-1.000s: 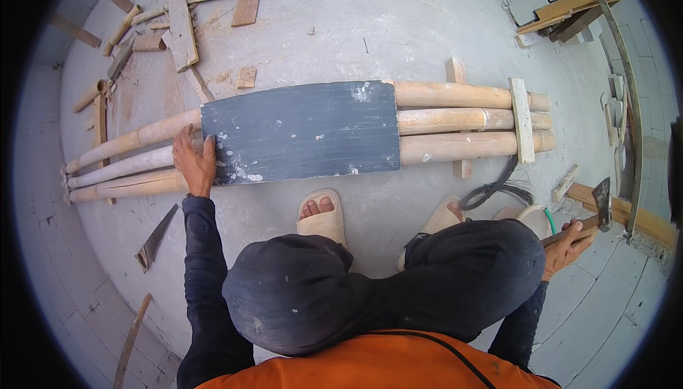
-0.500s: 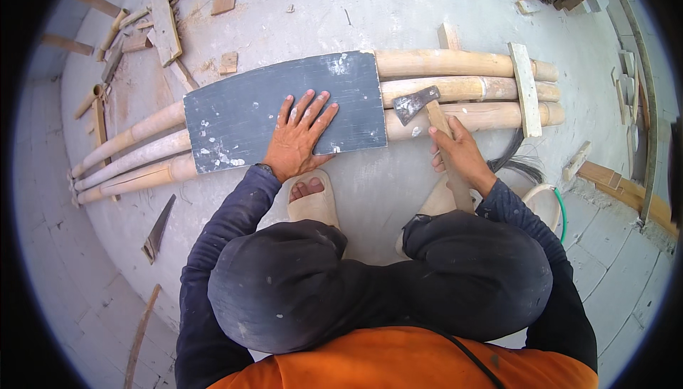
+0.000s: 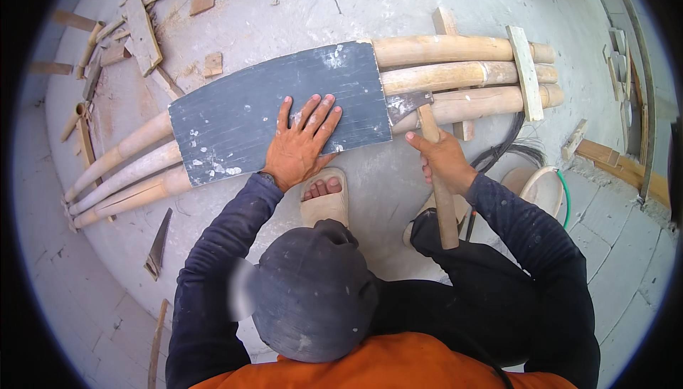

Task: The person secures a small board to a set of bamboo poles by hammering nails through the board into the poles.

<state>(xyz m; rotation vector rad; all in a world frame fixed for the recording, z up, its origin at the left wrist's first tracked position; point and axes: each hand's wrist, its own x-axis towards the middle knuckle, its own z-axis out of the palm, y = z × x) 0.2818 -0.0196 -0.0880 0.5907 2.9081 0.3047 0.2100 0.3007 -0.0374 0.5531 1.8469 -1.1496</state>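
Note:
A dark grey board [image 3: 235, 111] with white paint spots lies across three bamboo poles [image 3: 491, 103] on the floor. Flat on the board's near middle rests my left hand [image 3: 299, 143], its fingers spread. My right hand [image 3: 448, 158] is wrapped round the wooden handle of a hatchet [image 3: 442, 218]. The hatchet's metal head is at the board's right edge, over the nearest pole; whether it touches the board I cannot tell. A pale wooden crosspiece [image 3: 525, 72] spans the poles near their right ends.
Black strands or wires [image 3: 523, 148] and a round pale container [image 3: 541, 188] with a green rim lie at the right. A handsaw [image 3: 159, 245] is on the floor at the left. Wood scraps [image 3: 144, 33] are scattered at the far left. My sandalled left foot [image 3: 324, 200] is below the board.
The hatchet has moved left and its head now lies against or beside the board's right edge. My left hand stays flat on the board. My knees have shifted.

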